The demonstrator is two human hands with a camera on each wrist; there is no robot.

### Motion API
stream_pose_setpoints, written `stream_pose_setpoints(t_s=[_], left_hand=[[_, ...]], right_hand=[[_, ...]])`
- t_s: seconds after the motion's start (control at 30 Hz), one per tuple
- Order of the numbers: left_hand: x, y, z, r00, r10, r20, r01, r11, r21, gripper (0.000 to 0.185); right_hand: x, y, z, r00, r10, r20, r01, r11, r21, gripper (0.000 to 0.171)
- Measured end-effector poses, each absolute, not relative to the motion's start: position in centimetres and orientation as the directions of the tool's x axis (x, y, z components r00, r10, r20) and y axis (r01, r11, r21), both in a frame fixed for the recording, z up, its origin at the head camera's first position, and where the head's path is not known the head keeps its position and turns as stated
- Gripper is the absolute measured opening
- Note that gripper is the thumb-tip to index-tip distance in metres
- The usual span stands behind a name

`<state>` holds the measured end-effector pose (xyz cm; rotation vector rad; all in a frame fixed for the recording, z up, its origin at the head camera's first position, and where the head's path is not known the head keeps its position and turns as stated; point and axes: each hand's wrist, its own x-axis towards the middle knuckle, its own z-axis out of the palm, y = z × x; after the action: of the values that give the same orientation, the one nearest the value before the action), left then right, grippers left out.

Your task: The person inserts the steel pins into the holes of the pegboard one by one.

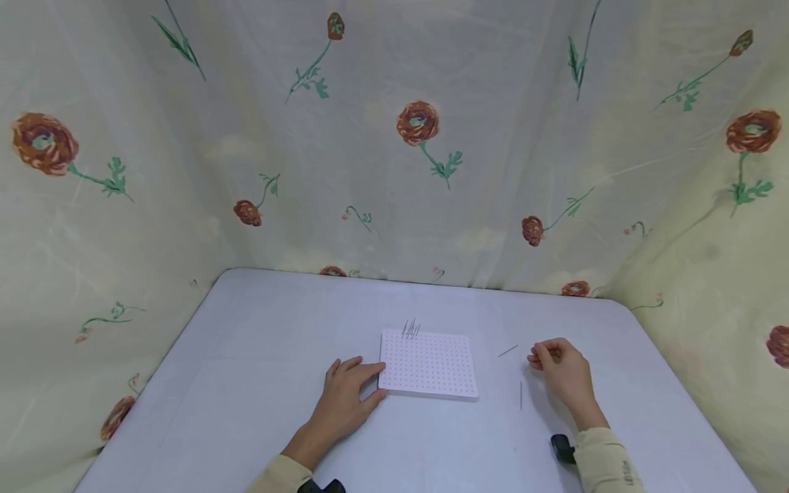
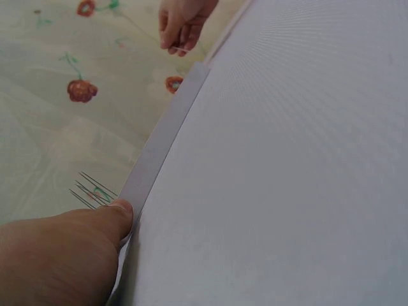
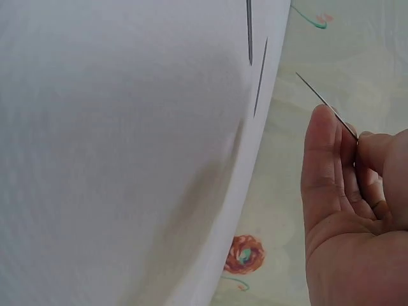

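A white board with a grid of small holes (image 1: 428,366) lies flat on the table. Several thin needles (image 1: 410,329) stand upright near its far left corner. My left hand (image 1: 348,397) rests at the board's left side, index fingertip and thumb touching its edge near the front corner. In the left wrist view the thumb (image 2: 118,217) presses against the board's rim (image 2: 162,137). To the right of the board, my right hand (image 1: 564,373) is raised above the table. Its thumb and fingers pinch a needle (image 3: 325,104), whose free end points away from the hand.
Two loose needles lie on the white table (image 1: 277,356) between board and right hand: a slanted needle (image 1: 508,350) and a nearer needle (image 1: 520,396). A flower-patterned curtain (image 1: 370,137) surrounds the table's back and sides.
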<state>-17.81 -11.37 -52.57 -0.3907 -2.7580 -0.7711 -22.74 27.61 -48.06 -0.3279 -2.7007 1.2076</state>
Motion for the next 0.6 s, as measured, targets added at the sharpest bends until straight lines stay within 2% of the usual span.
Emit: stream_pose_setpoints(t_s=[0.6], left_hand=[[-17.8,-11.7,-52.7,-0.933,0.189,0.306,0.319,0.827,0.463,0.047]], right_hand=[[-23.7,23.5,-47.4,-0.946,0.178,0.272,-0.066,0.713,-0.698,0.016]])
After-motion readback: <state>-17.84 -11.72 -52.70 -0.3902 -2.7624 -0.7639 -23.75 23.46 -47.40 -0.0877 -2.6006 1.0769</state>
